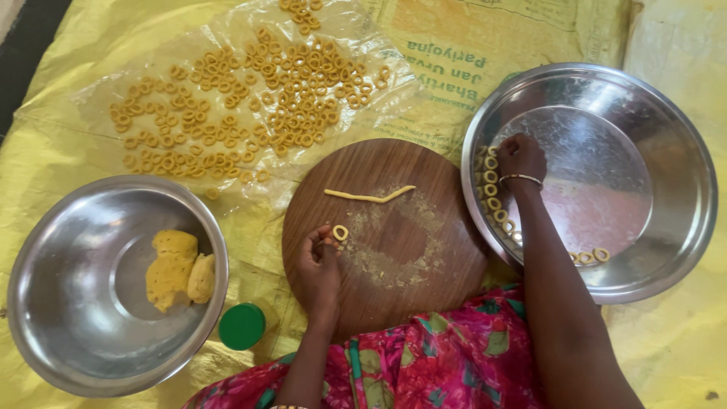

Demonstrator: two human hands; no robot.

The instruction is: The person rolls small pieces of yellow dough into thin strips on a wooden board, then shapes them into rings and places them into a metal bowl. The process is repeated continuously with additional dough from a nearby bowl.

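Pinching dough ring (341, 232) w/ left hand (318, 265) on board (424, 250).

A steel bowl (45, 303) is seen at eight o'clock, with lumps of yellow dough (178, 269) inside. A green lid (242, 326), possibly a jar's, lies just beside it. At eleven o'clock, a clear plastic sheet (98, 98) is spread with many dough rings (250, 98).

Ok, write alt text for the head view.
A person's left hand pinches a dough ring on a round wooden board, while the right hand reaches into a steel plate beside more rings.
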